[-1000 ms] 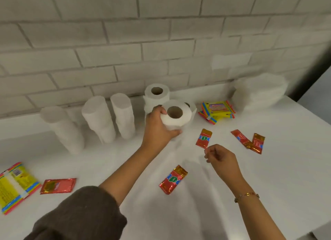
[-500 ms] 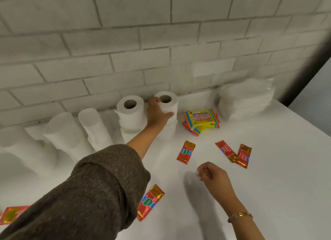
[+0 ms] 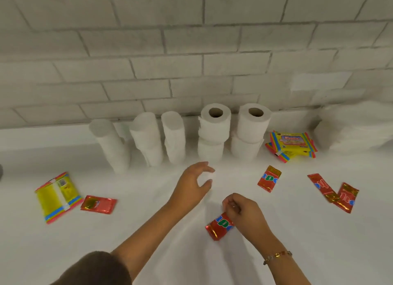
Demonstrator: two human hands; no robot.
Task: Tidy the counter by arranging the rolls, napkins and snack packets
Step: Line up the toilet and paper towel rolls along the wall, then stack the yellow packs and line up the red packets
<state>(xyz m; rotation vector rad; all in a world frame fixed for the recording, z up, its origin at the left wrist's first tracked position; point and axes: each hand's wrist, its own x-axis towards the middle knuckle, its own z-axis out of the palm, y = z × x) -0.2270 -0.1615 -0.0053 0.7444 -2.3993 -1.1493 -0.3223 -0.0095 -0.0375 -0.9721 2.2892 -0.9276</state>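
White counter [image 3: 297, 231]: right grip [image 3: 244, 212] pinches red packet [image 3: 219, 226]; left grip [image 3: 193, 185] hovers just beyond.

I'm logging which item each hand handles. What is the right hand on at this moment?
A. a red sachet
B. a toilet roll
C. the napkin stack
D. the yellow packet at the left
A: the right hand has its fingers curled on the upper end of the red sachet nearest the camera, while the left hand holds nothing.
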